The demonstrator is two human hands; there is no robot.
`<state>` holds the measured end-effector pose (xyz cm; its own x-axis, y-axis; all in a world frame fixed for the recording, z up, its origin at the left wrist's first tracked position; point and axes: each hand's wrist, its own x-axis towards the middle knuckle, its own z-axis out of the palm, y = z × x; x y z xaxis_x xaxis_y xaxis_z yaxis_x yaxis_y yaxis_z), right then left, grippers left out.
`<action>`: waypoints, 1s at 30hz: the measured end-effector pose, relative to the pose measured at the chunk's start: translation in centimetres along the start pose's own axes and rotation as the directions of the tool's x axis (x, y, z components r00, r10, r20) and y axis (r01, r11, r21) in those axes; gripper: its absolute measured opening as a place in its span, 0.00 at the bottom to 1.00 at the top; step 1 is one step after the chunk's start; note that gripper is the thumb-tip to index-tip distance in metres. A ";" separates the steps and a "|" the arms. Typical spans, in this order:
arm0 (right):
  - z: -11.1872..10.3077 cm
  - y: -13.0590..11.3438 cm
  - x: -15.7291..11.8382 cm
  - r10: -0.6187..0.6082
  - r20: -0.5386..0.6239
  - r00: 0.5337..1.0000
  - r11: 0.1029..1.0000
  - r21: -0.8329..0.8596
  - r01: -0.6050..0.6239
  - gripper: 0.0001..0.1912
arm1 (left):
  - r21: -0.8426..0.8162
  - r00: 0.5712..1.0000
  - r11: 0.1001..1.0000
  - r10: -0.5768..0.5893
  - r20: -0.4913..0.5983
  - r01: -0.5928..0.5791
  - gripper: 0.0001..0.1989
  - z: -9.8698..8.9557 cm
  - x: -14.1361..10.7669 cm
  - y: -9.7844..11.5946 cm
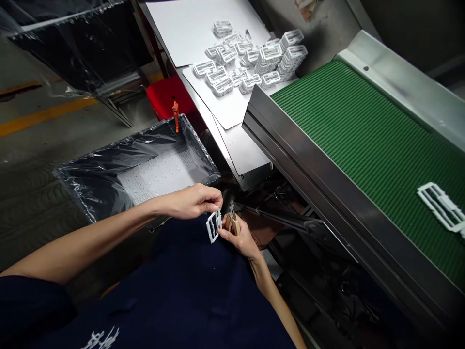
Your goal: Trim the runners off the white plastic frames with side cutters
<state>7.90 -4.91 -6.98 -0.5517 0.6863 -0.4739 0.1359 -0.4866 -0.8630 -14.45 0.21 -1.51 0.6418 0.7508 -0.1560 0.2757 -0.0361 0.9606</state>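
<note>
Close in front of the person's chest, the fingers of the left hand (192,201) are closed and they pinch the top edge of a white plastic frame (214,226). This frame is held in the air between the two hands, a little tilted, and it touches nothing else. The fingers of the right hand (240,238) are clenched around the tan handles of small cutters (232,219). The metal tips of the cutters stand just beside the frame, but I cannot tell if they touch it.

Below the hands is the dark blue work shirt (163,295) of the person. To the left of the hands stands a bin (90,167) lined with black plastic film, and white pieces (156,175) lie in it. An orange clip (176,116) hangs on its far rim. To the right runs a green conveyor belt (363,160) with steel sides, and one more white frame (441,207) lies on it near the picture edge. Farther away, a table (232,145) carries white sheets (192,29) with many white frames (269,60), some loose and some in stacks. Beside the table is a red box (169,97), and a yellow line (47,116) is painted on the floor.
</note>
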 end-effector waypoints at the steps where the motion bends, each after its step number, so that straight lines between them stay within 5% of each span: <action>1: -0.2 -0.3 -0.3 0.009 -0.001 1.000 0.998 -0.058 -0.009 0.12 | 0.011 1.000 1.000 -0.014 0.017 0.014 0.08 0.1 -0.1 0.0; 8: -3.2 -5.0 -3.4 -0.045 -0.083 0.996 0.839 -0.544 -0.007 0.11 | 0.046 0.996 0.998 -0.039 0.075 0.036 0.07 0.3 -0.3 0.9; 14: -0.2 -4.3 -2.1 0.028 -0.090 0.996 0.984 -0.170 -0.043 0.14 | 0.004 0.991 0.999 -0.035 0.128 0.035 0.09 0.0 0.2 1.0; 18: 2.4 -2.3 -0.6 0.021 -0.099 0.995 0.994 0.108 -0.010 0.14 | -0.032 0.985 0.999 -0.035 0.170 0.041 0.10 -0.4 -0.3 1.1; 30: 2.8 -2.3 -0.9 0.006 -0.088 0.996 0.986 0.168 0.009 0.13 | -0.019 0.964 0.994 -0.100 0.246 0.108 0.07 -0.2 -0.3 1.5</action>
<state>5.85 -5.93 -4.10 -0.4767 0.7284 -0.4922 -0.0097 -0.5642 -0.8256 -14.36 0.05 0.03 0.7669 0.5655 -0.3035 0.3300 0.0581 0.9422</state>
